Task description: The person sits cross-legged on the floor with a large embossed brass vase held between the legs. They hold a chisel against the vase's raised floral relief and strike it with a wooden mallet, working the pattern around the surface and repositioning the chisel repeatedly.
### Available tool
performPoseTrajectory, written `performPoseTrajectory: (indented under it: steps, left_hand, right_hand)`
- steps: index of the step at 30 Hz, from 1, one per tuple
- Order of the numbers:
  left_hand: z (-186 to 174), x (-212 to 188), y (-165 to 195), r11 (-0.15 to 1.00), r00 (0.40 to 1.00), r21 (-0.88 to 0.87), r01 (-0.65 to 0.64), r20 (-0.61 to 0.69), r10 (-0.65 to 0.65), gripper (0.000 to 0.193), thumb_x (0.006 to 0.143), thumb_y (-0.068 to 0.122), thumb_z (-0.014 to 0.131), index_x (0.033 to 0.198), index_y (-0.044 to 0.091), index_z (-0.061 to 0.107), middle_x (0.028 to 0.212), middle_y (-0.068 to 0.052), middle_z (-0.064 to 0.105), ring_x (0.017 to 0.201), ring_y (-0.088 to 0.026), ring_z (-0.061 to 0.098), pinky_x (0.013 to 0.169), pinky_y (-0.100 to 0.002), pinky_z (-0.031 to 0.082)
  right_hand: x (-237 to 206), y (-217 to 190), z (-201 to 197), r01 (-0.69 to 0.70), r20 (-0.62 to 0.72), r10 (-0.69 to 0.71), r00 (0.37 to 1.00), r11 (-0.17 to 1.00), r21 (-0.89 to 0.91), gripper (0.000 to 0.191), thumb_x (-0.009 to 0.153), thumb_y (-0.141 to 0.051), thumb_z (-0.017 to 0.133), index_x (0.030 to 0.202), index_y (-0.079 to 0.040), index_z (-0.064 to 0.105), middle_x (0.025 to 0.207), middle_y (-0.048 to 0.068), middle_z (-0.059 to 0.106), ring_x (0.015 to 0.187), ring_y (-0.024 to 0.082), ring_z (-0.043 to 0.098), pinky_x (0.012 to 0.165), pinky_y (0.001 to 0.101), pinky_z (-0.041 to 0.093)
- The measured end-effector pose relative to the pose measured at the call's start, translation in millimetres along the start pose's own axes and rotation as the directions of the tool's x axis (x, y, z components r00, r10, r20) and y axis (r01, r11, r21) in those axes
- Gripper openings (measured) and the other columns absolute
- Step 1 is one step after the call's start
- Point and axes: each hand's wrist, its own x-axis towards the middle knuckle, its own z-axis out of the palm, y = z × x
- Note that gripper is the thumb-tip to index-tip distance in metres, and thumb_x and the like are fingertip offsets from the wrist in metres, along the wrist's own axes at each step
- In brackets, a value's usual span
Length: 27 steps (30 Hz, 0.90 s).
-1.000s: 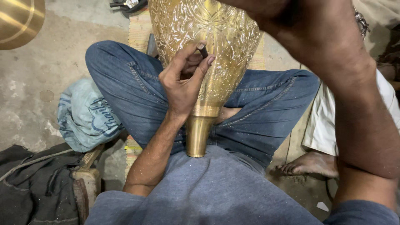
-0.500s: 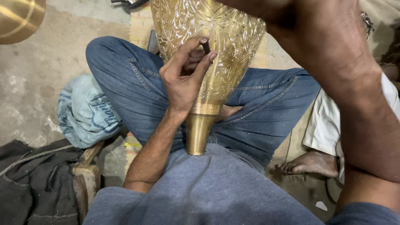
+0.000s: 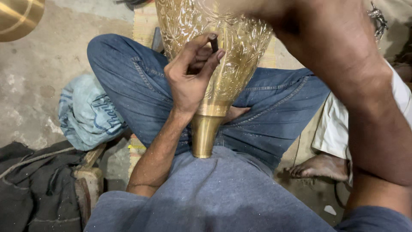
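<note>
One small dark punch (image 3: 213, 43) is pinched in the left hand (image 3: 193, 77), now raised higher against the engraved brass vase (image 3: 231, 56) propped on the lap; the right hand's grip cannot be told.

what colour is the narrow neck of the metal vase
Plain golden brass; the smooth narrow neck lacks the engraved vase body's pattern. Head view.

single head-worn cam, looking steeply down over wearer's chest and crossed legs, very close range, engraved brass vessel (image 3: 214, 56) fills top centre, right forearm (image 3: 356, 94) crowds the lens at right edge, concrete floor (image 3: 38, 77) left, no second view
</note>
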Motion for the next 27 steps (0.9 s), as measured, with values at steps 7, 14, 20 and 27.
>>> performPoseTrajectory:
  steps: [7, 14, 20, 27]
  left_hand:
    - [0.5, -0.2, 4.8, 0.999, 1.000, -0.052, 0.010, -0.007, -0.010, 0.034, 0.100, 0.006, 0.080, 0.131, 0.008, 0.066, 0.108, -0.010, 0.078, 0.098, -0.018, 0.080, 0.083, -0.028, 0.070]
    - [1.4, 1.8, -1.4, 0.999, 0.999, 0.010, -0.047, -0.004, 0.047, 0.036, 0.099, 0.006, 0.081, 0.131, 0.009, 0.066, 0.108, -0.008, 0.078, 0.097, -0.017, 0.080, 0.082, -0.029, 0.072]
    - [0.9, 1.0, 2.7, 1.000, 1.000, -0.026, 0.005, 0.012, -0.005, 0.035, 0.098, 0.006, 0.081, 0.130, 0.008, 0.068, 0.107, -0.008, 0.078, 0.094, -0.017, 0.080, 0.080, -0.028, 0.071]
    - [-0.8, 2.9, 3.8, 0.999, 1.000, -0.031, 0.014, 0.023, -0.013, 0.034, 0.099, 0.008, 0.081, 0.131, 0.010, 0.068, 0.109, -0.007, 0.078, 0.098, -0.016, 0.081, 0.083, -0.028, 0.071]
  right_hand:
    - [-5.3, 4.7, 9.8, -0.004, -0.073, 0.005, 0.997, 1.000, 0.019, 0.015, 0.104, -0.008, 0.075, 0.108, 0.002, 0.064, 0.084, 0.009, 0.060, 0.076, 0.023, 0.062, 0.073, 0.0372, 0.049]
    - [-0.8, 2.9, 10.0, -0.008, -0.044, 0.007, 0.999, 1.000, -0.025, 0.009, 0.099, -0.013, 0.075, 0.103, -0.008, 0.068, 0.081, 0.004, 0.063, 0.073, 0.017, 0.064, 0.067, 0.0312, 0.049]
    - [4.2, 0.3, 9.7, -0.005, -0.036, 0.004, 0.999, 1.000, -0.008, 0.006, 0.099, -0.010, 0.074, 0.103, -0.008, 0.070, 0.080, 0.004, 0.066, 0.071, 0.015, 0.065, 0.066, 0.0292, 0.051]
    - [1.4, 6.8, 12.2, -0.006, -0.042, 0.000, 0.999, 0.989, -0.145, 0.008, 0.098, -0.010, 0.079, 0.101, -0.007, 0.072, 0.076, 0.006, 0.067, 0.068, 0.018, 0.064, 0.061, 0.0326, 0.050]
